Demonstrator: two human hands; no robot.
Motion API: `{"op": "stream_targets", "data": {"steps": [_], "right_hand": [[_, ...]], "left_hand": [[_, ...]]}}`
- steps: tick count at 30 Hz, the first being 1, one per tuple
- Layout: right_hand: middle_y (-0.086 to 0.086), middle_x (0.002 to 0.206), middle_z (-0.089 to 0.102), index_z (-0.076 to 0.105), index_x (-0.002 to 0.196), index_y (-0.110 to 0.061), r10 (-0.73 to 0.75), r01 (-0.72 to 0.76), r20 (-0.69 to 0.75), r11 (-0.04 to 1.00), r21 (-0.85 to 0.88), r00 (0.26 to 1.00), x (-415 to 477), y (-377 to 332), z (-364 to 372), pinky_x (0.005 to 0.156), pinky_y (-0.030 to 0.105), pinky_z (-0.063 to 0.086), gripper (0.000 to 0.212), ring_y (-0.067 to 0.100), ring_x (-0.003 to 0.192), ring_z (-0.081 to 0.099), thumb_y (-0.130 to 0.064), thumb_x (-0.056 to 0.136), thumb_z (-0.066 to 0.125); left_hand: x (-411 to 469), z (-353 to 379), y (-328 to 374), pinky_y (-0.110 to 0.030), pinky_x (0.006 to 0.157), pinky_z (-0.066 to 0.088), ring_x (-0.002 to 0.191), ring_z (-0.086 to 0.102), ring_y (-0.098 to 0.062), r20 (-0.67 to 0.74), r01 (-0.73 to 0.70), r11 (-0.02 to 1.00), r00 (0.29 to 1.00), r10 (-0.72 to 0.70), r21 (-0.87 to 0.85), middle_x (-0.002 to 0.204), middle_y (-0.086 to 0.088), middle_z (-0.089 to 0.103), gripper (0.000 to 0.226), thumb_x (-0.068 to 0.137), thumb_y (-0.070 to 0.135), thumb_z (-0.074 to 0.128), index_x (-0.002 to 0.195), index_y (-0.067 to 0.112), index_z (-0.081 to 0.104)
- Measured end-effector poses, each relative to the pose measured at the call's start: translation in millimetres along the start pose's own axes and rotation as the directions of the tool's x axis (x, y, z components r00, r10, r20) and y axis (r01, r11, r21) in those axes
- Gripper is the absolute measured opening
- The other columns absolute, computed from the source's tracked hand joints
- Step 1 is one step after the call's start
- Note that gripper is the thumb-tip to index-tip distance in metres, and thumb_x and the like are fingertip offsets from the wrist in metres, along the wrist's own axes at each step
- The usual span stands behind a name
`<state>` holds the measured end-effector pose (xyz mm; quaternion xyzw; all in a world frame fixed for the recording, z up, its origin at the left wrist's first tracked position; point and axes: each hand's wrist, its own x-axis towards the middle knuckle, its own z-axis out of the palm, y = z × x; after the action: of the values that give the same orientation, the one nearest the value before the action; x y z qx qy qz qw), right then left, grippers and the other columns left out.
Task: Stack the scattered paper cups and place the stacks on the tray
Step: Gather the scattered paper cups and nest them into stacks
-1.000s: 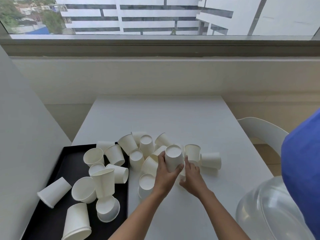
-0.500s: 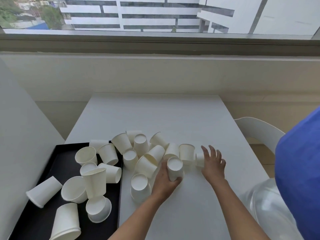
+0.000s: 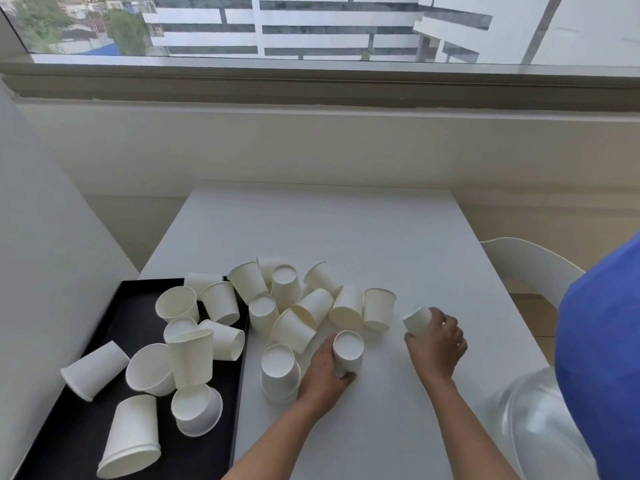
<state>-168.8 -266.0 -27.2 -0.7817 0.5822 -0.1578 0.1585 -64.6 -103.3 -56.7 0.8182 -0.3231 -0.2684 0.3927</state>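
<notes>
Several white paper cups point(image 3: 313, 308) lie scattered in a heap on the white table point(image 3: 346, 230), some upside down, some on their sides. My left hand point(image 3: 322, 372) grips an upside-down cup point(image 3: 348, 351) standing on the table in front of the heap. My right hand point(image 3: 436, 344) is closed around a cup lying on its side point(image 3: 415, 318) at the heap's right end. A black tray point(image 3: 138, 296) at the left holds several more loose cups point(image 3: 190, 355). A short upside-down stack point(image 3: 278, 372) stands just left of my left hand.
A white wall panel point(image 3: 45, 254) runs along the tray's left side. A white chair point(image 3: 530, 265) stands to the right of the table. A clear plastic dome point(image 3: 540, 427) and blue cloth point(image 3: 602, 358) fill the lower right. A window ledge lies beyond the table.
My left hand set its upside-down cup down onto the table. My right hand moved away to the right and closed on the sideways cup at the heap's right end.
</notes>
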Motion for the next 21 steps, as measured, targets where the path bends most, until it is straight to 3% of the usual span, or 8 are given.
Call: {"op": "stream_targets", "data": {"steps": [2, 4, 7, 9, 11, 16, 21], "right_hand": [[0.023, 0.126, 0.05, 0.045, 0.128, -0.001, 0.043, -0.014, -0.091, 0.956, 0.293, 0.995, -6.8, -14.1, -5.4, 0.095, 0.05, 0.039, 0.069, 0.041, 0.116, 0.049, -0.018, 0.071, 0.079], [0.019, 0.13, 0.049, 0.039, 0.132, -0.002, -0.006, 0.067, -0.112, 0.837, 0.543, 0.994, -17.5, -28.8, -9.0, 0.095, 0.048, 0.043, 0.073, 0.035, 0.119, 0.048, -0.021, 0.074, 0.079], [-0.004, 0.133, 0.045, 0.032, 0.134, -0.019, -0.192, 0.183, -0.069, 0.673, 0.716, 0.979, -42.2, -46.3, -10.4, 0.095, 0.028, 0.043, 0.072, 0.011, 0.116, 0.047, -0.026, 0.078, 0.076], [-0.013, 0.136, 0.038, 0.026, 0.136, -0.028, -0.315, 0.198, 0.012, 0.625, 0.755, 0.949, -56.7, -51.4, -6.2, 0.094, 0.011, 0.036, 0.074, 0.001, 0.12, 0.042, -0.026, 0.079, 0.074], [-0.018, 0.139, 0.032, 0.022, 0.141, -0.031, -0.381, 0.193, 0.09, 0.641, 0.743, 0.92, -65.4, -50.9, 1.3, 0.094, 0.004, 0.032, 0.078, -0.004, 0.123, 0.036, -0.027, 0.081, 0.072], [-0.018, 0.129, 0.04, 0.028, 0.138, -0.039, -0.428, 0.205, 0.236, 0.758, 0.619, 0.872, -72.6, -40.2, 17.8, 0.088, 0.023, 0.045, 0.071, 0.007, 0.116, 0.051, -0.025, 0.082, 0.069], [-0.009, 0.137, 0.041, 0.027, 0.135, -0.038, -0.359, 0.125, 0.327, 0.817, 0.563, 0.874, -73.2, -33.3, 26.1, 0.083, 0.026, 0.045, 0.072, 0.015, 0.118, 0.052, -0.028, 0.079, 0.07]], "left_hand": [[-0.6, 1.1, -0.9, -0.025, 0.109, 0.031, 0.132, 0.039, -0.014, -0.003, 0.013, 1.0, 1.0, -0.013, -0.016, 0.141, 0.006, 0.044, 0.072, 0.079, 0.018, 0.07, 0.14, 0.022, 0.033], [-0.9, 2.3, -1.3, -0.022, 0.107, 0.03, 0.131, 0.04, -0.014, -0.013, 0.007, 1.0, 1.0, -0.007, -0.027, 0.14, 0.005, 0.045, 0.07, 0.079, 0.015, 0.069, 0.139, 0.022, 0.035], [-1.7, 3.9, -0.4, -0.018, 0.104, 0.028, 0.131, 0.041, -0.013, -0.04, 0.002, 0.999, 0.999, -0.004, -0.043, 0.14, 0.006, 0.046, 0.067, 0.08, 0.012, 0.067, 0.138, 0.022, 0.035], [-2.7, 4.3, 0.9, -0.021, 0.107, 0.029, 0.132, 0.04, -0.011, -0.052, -0.006, 0.998, 0.999, 0.003, -0.056, 0.141, 0.007, 0.045, 0.065, 0.083, 0.013, 0.064, 0.14, 0.023, 0.034], [-3.5, 4.0, 2.4, -0.024, 0.109, 0.032, 0.132, 0.041, -0.011, -0.064, -0.014, 0.998, 0.998, 0.01, -0.064, 0.142, 0.006, 0.045, 0.06, 0.087, 0.017, 0.062, 0.14, 0.023, 0.035], [-8.4, 0.0, 11.3, -0.021, 0.107, 0.031, 0.134, 0.039, -0.01, -0.062, -0.006, 0.997, 0.998, 0.001, -0.078, 0.144, 0.005, 0.044, 0.056, 0.089, 0.003, 0.048, 0.14, 0.021, 0.036], [-9.1, -15.4, 32.4, -0.013, 0.096, 0.028, 0.126, 0.042, -0.01, -0.094, -0.039, 0.999, 0.995, 0.037, -0.019, 0.137, 0.005, 0.047, 0.05, 0.088, -0.002, 0.04, 0.133, 0.02, 0.045]]}}
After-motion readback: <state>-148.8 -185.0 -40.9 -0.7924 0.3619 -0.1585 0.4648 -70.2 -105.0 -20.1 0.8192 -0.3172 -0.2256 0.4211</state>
